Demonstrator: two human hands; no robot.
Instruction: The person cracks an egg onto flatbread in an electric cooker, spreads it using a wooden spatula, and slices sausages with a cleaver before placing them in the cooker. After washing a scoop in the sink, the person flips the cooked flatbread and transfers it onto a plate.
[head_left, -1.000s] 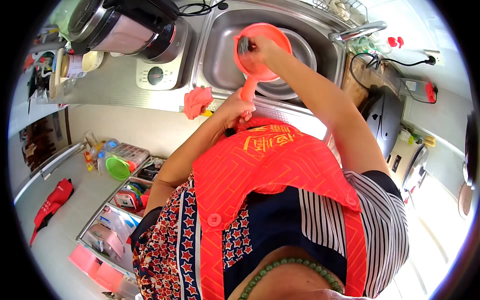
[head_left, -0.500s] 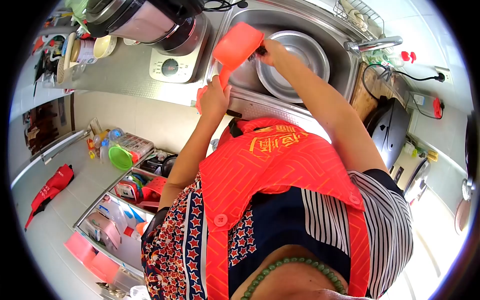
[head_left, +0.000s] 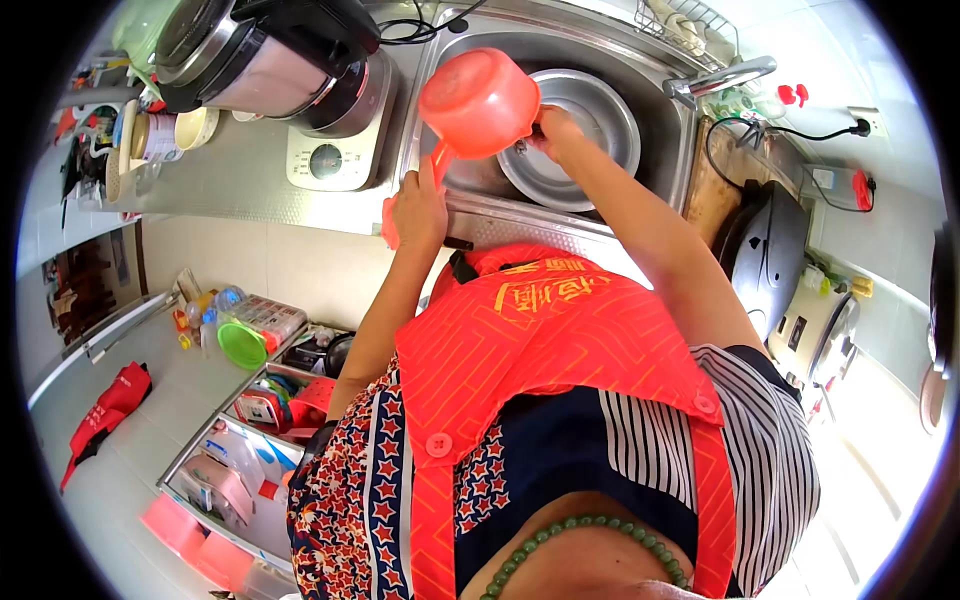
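A pink long-handled ladle [head_left: 478,103] is tipped on its side over the left part of the steel sink [head_left: 468,185], its rounded underside facing up. My left hand [head_left: 419,212] is wrapped round its handle. At the right edge of the ladle's bowl is my right hand [head_left: 550,132], fingers closed; earlier views show a dark scrubber there, now mostly hidden. A round metal basin [head_left: 600,110] lies in the sink beneath my right hand. A pink cloth [head_left: 389,224] shows partly beside my left hand at the counter edge.
A blender-like machine [head_left: 265,75] on a cream base [head_left: 330,165] stands left of the sink. The faucet [head_left: 722,80] reaches in from the right. A wooden board [head_left: 722,175] and a black lidded appliance [head_left: 770,250] are at the right. Below the counter at left is an open drawer [head_left: 235,480].
The ladle has turned from facing up to lying tipped with its underside showing. My right hand has moved from inside its bowl to its right edge. My left hand has shifted left with the handle.
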